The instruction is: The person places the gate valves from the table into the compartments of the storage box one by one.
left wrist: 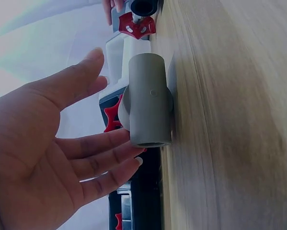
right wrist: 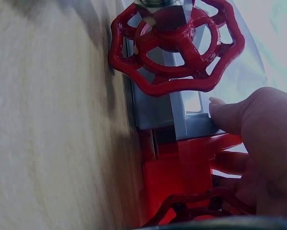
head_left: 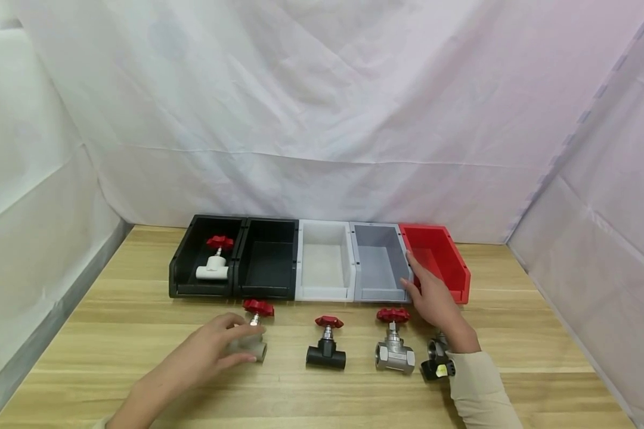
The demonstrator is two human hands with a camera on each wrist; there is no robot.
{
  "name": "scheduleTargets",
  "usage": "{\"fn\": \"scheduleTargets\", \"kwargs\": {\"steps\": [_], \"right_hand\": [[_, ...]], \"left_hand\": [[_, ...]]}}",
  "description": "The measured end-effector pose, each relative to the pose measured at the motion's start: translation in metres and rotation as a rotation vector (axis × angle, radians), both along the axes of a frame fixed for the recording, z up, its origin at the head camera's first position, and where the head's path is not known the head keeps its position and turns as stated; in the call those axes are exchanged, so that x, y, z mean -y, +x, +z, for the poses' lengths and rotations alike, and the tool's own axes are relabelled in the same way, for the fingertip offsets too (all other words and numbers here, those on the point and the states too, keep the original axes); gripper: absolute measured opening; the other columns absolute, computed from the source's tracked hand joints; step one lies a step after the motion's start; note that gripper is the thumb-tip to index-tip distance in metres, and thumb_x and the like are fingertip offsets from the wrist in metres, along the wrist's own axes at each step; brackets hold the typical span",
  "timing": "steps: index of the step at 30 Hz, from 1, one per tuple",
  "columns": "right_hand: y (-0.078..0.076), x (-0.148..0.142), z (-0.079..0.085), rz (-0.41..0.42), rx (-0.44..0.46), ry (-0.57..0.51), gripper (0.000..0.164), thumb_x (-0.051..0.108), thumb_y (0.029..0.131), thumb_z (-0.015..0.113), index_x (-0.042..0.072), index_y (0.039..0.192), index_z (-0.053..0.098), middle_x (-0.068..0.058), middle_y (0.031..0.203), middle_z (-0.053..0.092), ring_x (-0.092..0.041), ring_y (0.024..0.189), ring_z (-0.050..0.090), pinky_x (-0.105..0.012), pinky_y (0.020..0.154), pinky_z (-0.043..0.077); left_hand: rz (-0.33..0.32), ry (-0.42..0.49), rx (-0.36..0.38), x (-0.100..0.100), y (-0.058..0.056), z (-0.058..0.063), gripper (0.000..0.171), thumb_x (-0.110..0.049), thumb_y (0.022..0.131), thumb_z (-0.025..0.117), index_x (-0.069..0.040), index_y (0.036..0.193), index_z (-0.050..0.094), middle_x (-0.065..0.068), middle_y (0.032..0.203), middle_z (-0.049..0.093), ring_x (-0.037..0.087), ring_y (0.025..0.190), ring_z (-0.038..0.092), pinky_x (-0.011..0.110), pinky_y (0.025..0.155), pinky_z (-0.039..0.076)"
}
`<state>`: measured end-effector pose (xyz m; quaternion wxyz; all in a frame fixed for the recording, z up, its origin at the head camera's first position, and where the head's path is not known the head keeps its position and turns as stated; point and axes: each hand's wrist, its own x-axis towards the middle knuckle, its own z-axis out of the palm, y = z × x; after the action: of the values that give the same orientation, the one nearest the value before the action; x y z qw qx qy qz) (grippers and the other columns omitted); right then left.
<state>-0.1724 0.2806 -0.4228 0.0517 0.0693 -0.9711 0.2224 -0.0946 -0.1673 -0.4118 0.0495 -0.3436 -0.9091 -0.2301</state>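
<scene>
My left hand (head_left: pixel 214 345) reaches beside a grey tee-shaped valve (left wrist: pixel 149 100) with a red handwheel (head_left: pixel 259 307). Its thumb and fingers are spread, the fingertips right at the valve's end in the left wrist view. Over the adjoining walls of the grey bin (head_left: pixel 381 294) and the red bin (head_left: pixel 458 262) lies my right hand (head_left: pixel 434 301), its fingers extended. Its thumb is at the grey bin's edge in the right wrist view. A steel valve (head_left: pixel 395 356) stands just left of that hand, its red handwheel (right wrist: pixel 181 81) close to the bins.
A white valve (head_left: pixel 213 268) lies in the leftmost black bin (head_left: pixel 178 280). Another black bin (head_left: pixel 268 292) and a white bin (head_left: pixel 324 293) stand alongside. A black valve (head_left: pixel 326 356) lies in front. Under my right wrist, another metal valve (head_left: pixel 433 350) is partly hidden. White cloth (head_left: pixel 322 119) hangs behind.
</scene>
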Motion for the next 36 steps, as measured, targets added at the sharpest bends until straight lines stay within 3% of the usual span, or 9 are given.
{"fn": "scheduleTargets", "kwargs": {"steps": [13,20,29,36], "right_hand": [[0.001,0.0,0.0,0.017,-0.021,0.0,0.081,0.021,0.091,0.066,0.019,0.155,0.016,-0.021,0.147,0.036,-0.043,0.126,0.041,-0.056,0.089,0.044],[0.001,-0.001,-0.001,0.014,-0.02,0.009,0.081,0.021,0.091,0.066,0.019,0.155,0.016,-0.021,0.147,0.036,-0.043,0.126,0.041,-0.056,0.089,0.044],[0.001,0.0,0.0,0.009,-0.005,0.008,0.082,0.022,0.091,0.067,0.02,0.155,0.015,-0.021,0.147,0.036,-0.043,0.127,0.041,-0.056,0.088,0.045],[0.001,0.001,0.001,0.013,-0.014,0.004,0.081,0.021,0.091,0.066,0.019,0.155,0.017,-0.021,0.147,0.036,-0.042,0.127,0.041,-0.056,0.088,0.045]], "left_hand": [[-0.011,-0.023,0.019,-0.003,-0.002,-0.004,0.039,-0.04,0.083,0.072,-0.027,0.12,0.067,-0.004,0.108,0.054,0.014,0.095,0.054,0.035,0.075,0.05],[-0.031,0.0,-0.009,-0.006,-0.005,-0.011,0.038,-0.038,0.077,0.078,-0.028,0.113,0.069,-0.002,0.107,0.053,0.013,0.092,0.053,0.034,0.073,0.05],[-0.021,-0.058,0.087,-0.01,-0.007,-0.013,0.04,-0.035,0.075,0.08,-0.027,0.113,0.069,0.008,0.113,0.052,0.02,0.097,0.053,0.041,0.081,0.049],[-0.034,-0.044,0.084,-0.012,-0.01,-0.014,0.036,-0.032,0.075,0.08,-0.027,0.109,0.07,0.003,0.107,0.051,0.017,0.093,0.052,0.039,0.077,0.048]]}}
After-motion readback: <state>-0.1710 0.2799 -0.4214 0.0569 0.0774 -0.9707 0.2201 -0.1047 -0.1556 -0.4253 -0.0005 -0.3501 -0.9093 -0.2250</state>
